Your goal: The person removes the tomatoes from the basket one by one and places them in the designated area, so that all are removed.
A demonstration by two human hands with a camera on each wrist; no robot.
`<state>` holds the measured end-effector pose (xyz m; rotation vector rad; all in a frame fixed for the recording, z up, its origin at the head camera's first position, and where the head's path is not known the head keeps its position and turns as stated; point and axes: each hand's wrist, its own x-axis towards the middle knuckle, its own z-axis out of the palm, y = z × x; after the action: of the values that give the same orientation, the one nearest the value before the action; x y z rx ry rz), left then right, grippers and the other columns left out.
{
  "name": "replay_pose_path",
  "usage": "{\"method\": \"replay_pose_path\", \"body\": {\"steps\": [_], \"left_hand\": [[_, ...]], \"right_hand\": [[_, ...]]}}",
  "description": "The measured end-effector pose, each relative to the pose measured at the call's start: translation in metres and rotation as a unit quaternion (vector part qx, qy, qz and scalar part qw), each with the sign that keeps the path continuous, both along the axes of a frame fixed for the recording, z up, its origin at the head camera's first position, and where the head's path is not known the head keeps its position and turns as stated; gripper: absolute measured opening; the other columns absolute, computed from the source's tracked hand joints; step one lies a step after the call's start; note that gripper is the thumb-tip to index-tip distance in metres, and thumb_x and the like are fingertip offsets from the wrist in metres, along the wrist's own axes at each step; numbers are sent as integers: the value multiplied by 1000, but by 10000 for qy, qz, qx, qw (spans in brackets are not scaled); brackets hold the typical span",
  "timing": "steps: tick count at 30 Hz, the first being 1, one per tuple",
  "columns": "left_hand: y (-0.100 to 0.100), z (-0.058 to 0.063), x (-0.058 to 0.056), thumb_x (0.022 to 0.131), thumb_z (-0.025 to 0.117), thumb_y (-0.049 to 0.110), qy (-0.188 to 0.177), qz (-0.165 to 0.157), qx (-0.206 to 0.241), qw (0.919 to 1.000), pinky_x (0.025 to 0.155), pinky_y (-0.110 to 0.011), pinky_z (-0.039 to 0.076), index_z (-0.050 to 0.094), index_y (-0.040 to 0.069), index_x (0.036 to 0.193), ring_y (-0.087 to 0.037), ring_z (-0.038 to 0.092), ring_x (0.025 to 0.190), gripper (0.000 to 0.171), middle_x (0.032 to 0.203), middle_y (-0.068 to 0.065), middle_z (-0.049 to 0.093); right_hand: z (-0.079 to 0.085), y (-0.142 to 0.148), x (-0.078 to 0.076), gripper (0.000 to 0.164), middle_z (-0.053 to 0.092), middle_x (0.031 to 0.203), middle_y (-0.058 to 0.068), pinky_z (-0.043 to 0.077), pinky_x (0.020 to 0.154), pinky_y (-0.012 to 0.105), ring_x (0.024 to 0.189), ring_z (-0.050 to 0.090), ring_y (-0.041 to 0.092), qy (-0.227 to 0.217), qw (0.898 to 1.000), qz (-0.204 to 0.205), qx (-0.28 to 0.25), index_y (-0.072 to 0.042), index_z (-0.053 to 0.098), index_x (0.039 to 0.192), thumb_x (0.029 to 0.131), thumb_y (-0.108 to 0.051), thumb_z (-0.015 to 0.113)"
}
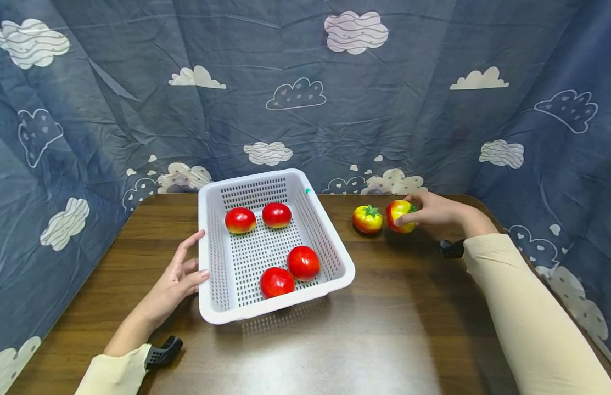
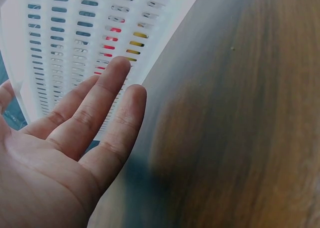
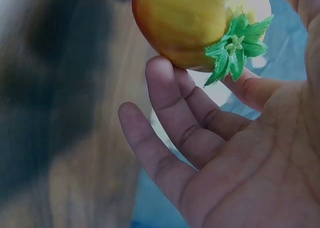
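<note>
My right hand (image 1: 436,211) pinches a red-and-yellow tomato (image 1: 397,210) between thumb and fingers at the right of the table. In the right wrist view its green cloth-like leaves (image 3: 235,47) face the palm, and the little finger side stands off the fruit. A second such tomato (image 1: 367,224), leaves upward, sits just left of it. At the left, my left hand (image 1: 167,288) touches the side of a white plastic basket (image 1: 256,250) with its fingertips, the fingers loosely extended. Several red tomatoes lie inside, a pair at the back (image 1: 276,215) and a pair at the front (image 1: 303,263).
The brown wooden table (image 1: 384,334) reaches back to a blue cloud-print curtain (image 1: 295,131), which also hangs along both sides. Perforated walls ring the basket. A black strap (image 1: 163,351) is on the left wrist and another black device (image 1: 452,249) on the right.
</note>
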<state>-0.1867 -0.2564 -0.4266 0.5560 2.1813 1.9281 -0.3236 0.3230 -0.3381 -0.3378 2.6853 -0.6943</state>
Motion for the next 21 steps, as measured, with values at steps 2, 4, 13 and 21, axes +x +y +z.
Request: {"method": "replay_pose_path", "body": {"steps": [2,4,13,21], "left_hand": [[0,0,0,111,51,7,6,8,-2,10000,91,-31,63,9,36,171,-12,72,114,79,152,-42,41],[-1,0,0,111,51,7,14,7,-3,10000,91,-31,63,9,36,171,-12,72,114,79,152,-41,41],[-1,-1,-1,110,51,5,96,-20,25,9999,91,-32,63,10,35,171,-14,72,115,79,149,-38,44],[-1,-1,0,110,51,6,62,-12,2,10000,91,-32,63,9,36,171,-13,72,115,79,151,-40,42]], "right_hand": [[-6,6,-2,68,60,124,21,56,86,37,105,60,30,-119,9999,-89,3,9,49,140,98,-40,72],[-12,11,-4,71,60,124,24,57,81,36,102,61,29,-224,9996,-155,38,12,46,142,99,-38,70],[-26,18,-6,73,59,124,26,60,83,43,102,62,31,-356,9988,-332,112,12,45,141,97,-41,70],[-38,17,-11,83,52,137,32,58,94,54,118,57,41,-661,9958,-634,1,14,37,149,98,-42,70]]}}
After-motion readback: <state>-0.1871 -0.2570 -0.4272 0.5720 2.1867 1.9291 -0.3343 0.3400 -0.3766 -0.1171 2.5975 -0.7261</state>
